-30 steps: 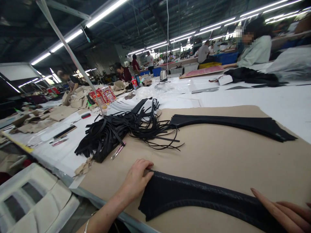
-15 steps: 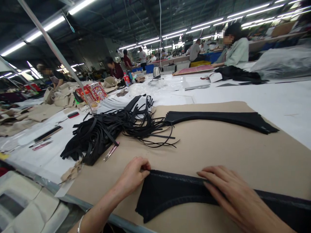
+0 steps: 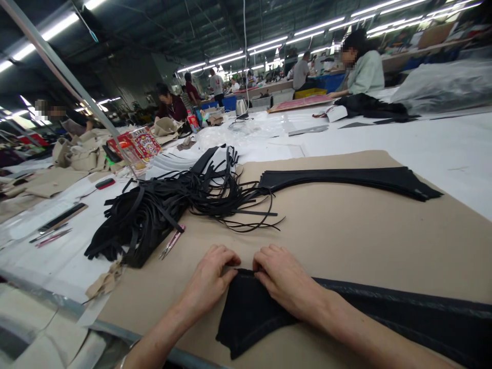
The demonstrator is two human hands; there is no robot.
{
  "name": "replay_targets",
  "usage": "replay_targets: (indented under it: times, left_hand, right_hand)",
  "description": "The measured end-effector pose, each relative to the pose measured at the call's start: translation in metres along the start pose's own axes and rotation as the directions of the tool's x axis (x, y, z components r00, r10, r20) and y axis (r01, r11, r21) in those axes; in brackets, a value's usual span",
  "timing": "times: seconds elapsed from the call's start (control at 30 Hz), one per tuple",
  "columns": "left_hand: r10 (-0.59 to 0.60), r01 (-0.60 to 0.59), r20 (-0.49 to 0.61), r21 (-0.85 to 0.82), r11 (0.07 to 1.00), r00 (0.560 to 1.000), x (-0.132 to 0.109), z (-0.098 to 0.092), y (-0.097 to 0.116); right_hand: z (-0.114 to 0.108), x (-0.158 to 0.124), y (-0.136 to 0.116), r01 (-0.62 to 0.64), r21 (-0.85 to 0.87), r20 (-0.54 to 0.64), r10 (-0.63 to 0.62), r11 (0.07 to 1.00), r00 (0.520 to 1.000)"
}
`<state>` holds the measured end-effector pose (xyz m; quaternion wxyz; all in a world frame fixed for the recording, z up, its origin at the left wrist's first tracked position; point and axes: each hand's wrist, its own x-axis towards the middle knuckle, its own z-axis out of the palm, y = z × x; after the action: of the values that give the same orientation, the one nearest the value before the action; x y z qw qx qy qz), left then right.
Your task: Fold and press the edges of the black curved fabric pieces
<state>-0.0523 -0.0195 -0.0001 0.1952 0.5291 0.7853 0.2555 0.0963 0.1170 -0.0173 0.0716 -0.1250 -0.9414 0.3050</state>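
A long black fabric piece [image 3: 249, 318] lies on brown paper [image 3: 330, 230] near the front edge, reaching to the right side of the view. My left hand [image 3: 215, 271] pinches its upper left corner between thumb and fingers. Just to the right, my right hand [image 3: 284, 274] has its thumb and curled fingers closed on the top edge of the same fabric. Farther back on the paper rests a stack of similar black pieces [image 3: 346, 177]. Left of that stack sits a tangled heap of black strips [image 3: 154, 215], with small pink-handled snips [image 3: 172, 242] beside it.
At the left are more snips [image 3: 53, 238], a dark bar [image 3: 63, 218] and beige scraps [image 3: 105, 281]. A slanting pole [image 3: 77, 97] rises behind. A person [image 3: 363, 66] works across the table near black cloth [image 3: 371, 106]. Red boxes [image 3: 144, 143] stand back left.
My right hand has moved left along the fabric's top edge, close to my left hand, and its fingers have closed there. My left hand keeps the corner. The view has shifted slightly.
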Motion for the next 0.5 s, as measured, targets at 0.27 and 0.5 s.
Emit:
replay_targets:
  times: [0.27, 0.5]
  left_hand:
    - [0.096, -0.1, 0.05, 0.091, 0.991, 0.994, 0.0054, 0.0013, 0.0055]
    - [0.192, -0.201, 0.065, 0.184, 0.962, 0.979, -0.0012, 0.0068, 0.0007]
  right_hand:
    - [0.0034, -0.0004, 0.0084, 0.078, 0.022, -0.015, -0.078, 0.997, 0.997]
    - [0.0008, -0.0084, 0.006, 0.119, 0.014, 0.001, -0.119, 0.993, 0.993]
